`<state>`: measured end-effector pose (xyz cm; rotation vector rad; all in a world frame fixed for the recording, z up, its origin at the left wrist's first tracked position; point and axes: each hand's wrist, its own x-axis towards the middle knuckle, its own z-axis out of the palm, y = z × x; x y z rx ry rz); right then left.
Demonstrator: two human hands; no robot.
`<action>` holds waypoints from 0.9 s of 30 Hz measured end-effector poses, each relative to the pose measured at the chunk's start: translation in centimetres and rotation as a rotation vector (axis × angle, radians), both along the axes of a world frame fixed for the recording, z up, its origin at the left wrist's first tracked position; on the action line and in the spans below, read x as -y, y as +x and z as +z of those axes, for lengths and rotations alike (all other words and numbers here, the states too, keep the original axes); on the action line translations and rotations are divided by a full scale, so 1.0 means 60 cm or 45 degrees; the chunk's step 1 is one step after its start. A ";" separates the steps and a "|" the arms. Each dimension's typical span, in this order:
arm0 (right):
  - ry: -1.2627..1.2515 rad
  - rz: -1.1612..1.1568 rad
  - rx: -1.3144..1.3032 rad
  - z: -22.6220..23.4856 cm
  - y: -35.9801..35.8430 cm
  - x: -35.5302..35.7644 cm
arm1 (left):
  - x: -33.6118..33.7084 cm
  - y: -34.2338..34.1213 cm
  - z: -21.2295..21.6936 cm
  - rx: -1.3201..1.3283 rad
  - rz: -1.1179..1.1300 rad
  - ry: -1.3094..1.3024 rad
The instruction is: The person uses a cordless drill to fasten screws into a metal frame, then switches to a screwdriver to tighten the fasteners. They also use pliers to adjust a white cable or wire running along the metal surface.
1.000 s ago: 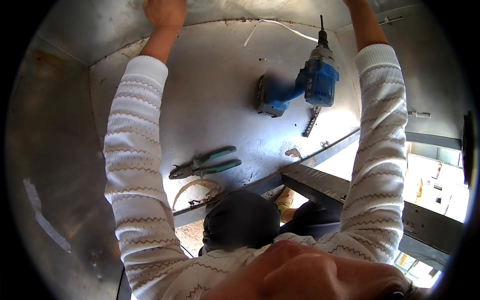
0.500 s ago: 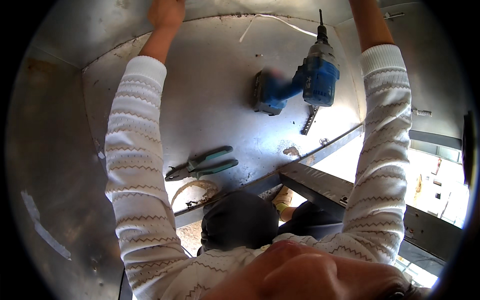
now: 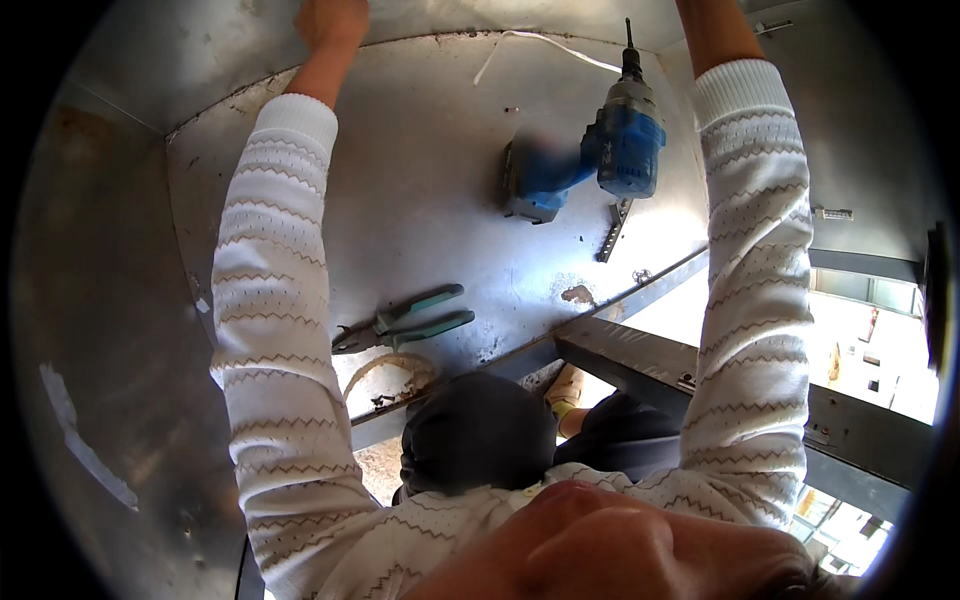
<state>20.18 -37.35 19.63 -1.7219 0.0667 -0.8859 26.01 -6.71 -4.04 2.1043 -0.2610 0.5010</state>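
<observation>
Both my arms, in white knit sleeves, reach up to the far edge of the view. Part of my left hand shows at the top, near the far metal wall; its fingers are cut off by the picture's edge. Beyond the right cuff only my forearm is visible, and my right hand lies outside the view. Between the arms, a blue cordless drill with a long thin bit lies on the metal sheet. Pliers with green handles rest nearer to me, beside my left sleeve. Neither hand touches these tools.
A perforated dark metal strip lies below the drill. A white cord runs along the far seam. Dark steel beams cross at the near right, by my knee. A rounded cutout opens near the pliers.
My right forearm has shifted slightly left and upward in the picture. The left arm is nearly unchanged. The drill and pliers sit a little higher in the picture as the view shifts slightly.
</observation>
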 end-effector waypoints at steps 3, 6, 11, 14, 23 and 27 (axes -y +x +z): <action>-0.104 0.253 -0.020 0.027 0.022 -0.009 | 0.008 -0.009 0.012 0.007 0.122 0.067; -0.019 0.181 0.003 0.023 0.025 -0.022 | -0.006 -0.011 0.009 0.152 0.217 0.115; -0.097 0.173 -0.058 0.024 0.029 0.039 | 0.011 -0.023 0.006 0.162 0.114 0.045; -0.367 0.111 -0.256 0.020 0.034 -0.037 | -0.005 -0.020 -0.004 0.120 0.137 0.008; -0.156 -0.160 0.017 -0.001 0.012 -0.092 | 0.001 -0.001 -0.023 0.325 0.119 0.088; -0.173 -0.110 0.188 -0.024 0.004 -0.087 | 0.009 0.000 -0.017 0.345 0.195 0.180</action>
